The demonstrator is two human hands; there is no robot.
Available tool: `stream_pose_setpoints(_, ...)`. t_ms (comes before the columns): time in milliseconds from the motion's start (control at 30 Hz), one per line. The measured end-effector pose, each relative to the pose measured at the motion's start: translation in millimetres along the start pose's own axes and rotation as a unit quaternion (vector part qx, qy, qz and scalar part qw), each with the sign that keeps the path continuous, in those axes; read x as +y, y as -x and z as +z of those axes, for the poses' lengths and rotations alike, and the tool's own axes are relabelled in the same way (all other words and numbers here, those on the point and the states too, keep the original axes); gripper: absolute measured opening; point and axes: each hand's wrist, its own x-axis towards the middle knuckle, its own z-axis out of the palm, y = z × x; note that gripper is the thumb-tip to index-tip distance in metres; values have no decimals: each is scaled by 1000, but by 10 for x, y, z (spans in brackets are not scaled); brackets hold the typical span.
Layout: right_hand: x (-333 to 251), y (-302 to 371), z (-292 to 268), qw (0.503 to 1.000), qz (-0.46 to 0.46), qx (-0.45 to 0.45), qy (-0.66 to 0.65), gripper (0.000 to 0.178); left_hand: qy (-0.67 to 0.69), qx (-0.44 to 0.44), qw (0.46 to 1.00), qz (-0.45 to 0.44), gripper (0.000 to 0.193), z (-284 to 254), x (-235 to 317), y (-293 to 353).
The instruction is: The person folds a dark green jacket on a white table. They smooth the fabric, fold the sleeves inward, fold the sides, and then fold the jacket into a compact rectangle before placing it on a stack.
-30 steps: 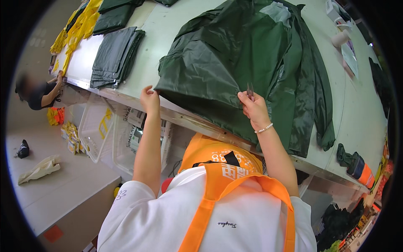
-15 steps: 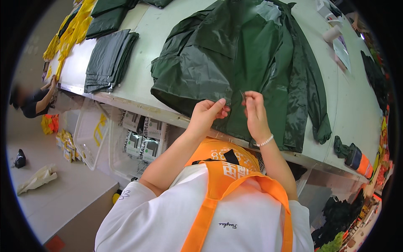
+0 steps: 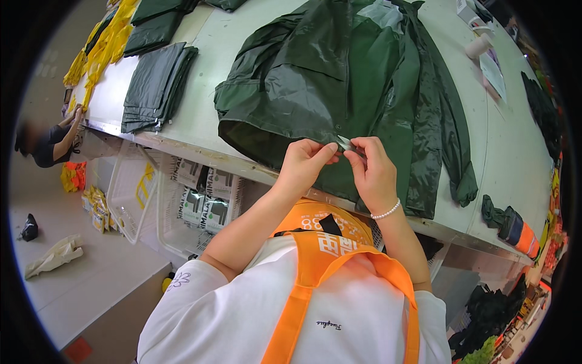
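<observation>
A shiny dark green rain jacket [image 3: 300, 100] lies opened out on the white table [image 3: 209, 79], its front hem at the near edge. My left hand [image 3: 305, 162] pinches the lower corner of the jacket's left front panel between thumb and fingers. Close beside it, my right hand [image 3: 374, 167] is closed around small metal thread snips [image 3: 345, 143]. The blades point left toward the pinched edge, just beyond my left fingertips. Most of the snips is hidden in my right palm. I cannot tell whether the blades touch the cloth.
Folded dark green garments [image 3: 156, 85] lie stacked at the left, near yellow garments [image 3: 112, 42]. Packets fill a white crate [image 3: 160, 209] below the table edge. A roll [image 3: 479, 47] stands far right; an orange and navy bundle [image 3: 518, 233] lies at the right edge. Another person [image 3: 51, 142] works far left.
My right hand has moved in toward my left hand, bringing the snips' blades up to the jacket edge. The hem at left has lifted into a wider opening.
</observation>
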Motion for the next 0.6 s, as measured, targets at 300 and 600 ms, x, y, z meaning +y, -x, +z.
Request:
stream_pose_setpoints(300,137,-46,115,921,188,15,-341,36,13,-36,999,2,29,54,-189,-5)
stream_pose_setpoints(600,1398,576,455,944,315,-96,-29,38,7,127,990,67,21,-1244,-48,-460)
